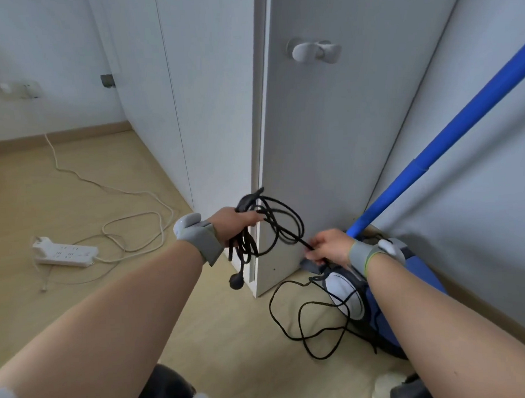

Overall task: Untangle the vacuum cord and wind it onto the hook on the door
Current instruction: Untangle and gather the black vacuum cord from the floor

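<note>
The main risk is that the loose loops tighten into a knot. The right hand (332,245) pinches a single strand just above the vacuum (345,291), and a hard pull could cinch the coils that cross each other on the floor (199,307) near the door's bottom corner. The dangling plug (236,281) could also snag a loop, and the bundle may slip apart on its way up to the hook (313,52), which sits well above both hands on the door (327,135). The left hand (232,227) is curled round a bunch of uneven loops of the cord (286,216). The cord is thin, black and limp, partly gathered in that hand and partly sprawled in overlapping loops on the floor against the vacuum.
</note>
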A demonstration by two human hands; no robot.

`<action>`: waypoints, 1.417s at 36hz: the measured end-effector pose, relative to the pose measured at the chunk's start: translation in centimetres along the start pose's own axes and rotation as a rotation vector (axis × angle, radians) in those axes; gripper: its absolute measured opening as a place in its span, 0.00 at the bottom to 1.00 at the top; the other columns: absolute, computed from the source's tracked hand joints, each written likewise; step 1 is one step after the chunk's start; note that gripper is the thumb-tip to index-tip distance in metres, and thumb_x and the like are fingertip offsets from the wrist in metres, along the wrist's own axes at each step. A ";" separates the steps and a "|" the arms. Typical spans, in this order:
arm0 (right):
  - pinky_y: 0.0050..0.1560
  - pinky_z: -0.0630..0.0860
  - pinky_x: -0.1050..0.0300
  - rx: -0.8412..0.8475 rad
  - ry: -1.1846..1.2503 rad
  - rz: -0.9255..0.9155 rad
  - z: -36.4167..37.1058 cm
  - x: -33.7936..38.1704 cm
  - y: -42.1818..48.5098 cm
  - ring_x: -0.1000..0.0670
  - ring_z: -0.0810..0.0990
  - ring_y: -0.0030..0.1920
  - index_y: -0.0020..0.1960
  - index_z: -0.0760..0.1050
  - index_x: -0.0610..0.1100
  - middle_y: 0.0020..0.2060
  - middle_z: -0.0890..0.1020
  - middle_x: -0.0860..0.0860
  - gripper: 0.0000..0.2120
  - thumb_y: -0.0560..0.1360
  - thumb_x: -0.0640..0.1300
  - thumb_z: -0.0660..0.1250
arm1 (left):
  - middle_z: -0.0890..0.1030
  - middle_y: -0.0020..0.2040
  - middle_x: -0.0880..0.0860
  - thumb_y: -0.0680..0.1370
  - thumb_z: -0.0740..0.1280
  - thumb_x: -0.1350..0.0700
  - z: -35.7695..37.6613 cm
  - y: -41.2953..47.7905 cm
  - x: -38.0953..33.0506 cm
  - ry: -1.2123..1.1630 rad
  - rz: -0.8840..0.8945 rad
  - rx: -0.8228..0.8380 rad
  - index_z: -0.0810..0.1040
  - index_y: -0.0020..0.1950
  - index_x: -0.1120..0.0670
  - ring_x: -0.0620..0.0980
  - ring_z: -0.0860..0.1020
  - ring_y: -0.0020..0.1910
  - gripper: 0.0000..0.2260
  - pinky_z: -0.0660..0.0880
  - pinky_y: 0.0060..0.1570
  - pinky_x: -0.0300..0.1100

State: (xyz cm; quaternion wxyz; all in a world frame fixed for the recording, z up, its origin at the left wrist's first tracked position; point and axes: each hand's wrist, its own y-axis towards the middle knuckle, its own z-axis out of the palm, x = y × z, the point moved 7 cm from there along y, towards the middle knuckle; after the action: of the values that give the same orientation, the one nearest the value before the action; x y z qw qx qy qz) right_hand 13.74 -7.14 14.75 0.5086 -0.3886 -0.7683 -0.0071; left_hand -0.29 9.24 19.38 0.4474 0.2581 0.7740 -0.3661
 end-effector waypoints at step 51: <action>0.45 0.71 0.60 0.162 -0.386 -0.255 1.3 6.4 -2.5 0.52 0.75 0.39 0.50 0.82 0.40 0.32 0.81 0.54 0.09 0.72 0.35 0.68 | 0.68 0.25 0.51 0.76 0.62 0.40 -3.8 1.5 -0.4 0.541 0.042 -0.391 0.66 0.29 0.57 0.48 0.66 0.24 0.25 0.60 0.25 0.39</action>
State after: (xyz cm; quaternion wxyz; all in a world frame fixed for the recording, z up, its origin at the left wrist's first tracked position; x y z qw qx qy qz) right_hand 10.08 -4.57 20.17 0.3769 -0.2405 -0.8921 0.0647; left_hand -0.90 13.09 20.51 0.2744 0.2713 0.9148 -0.1195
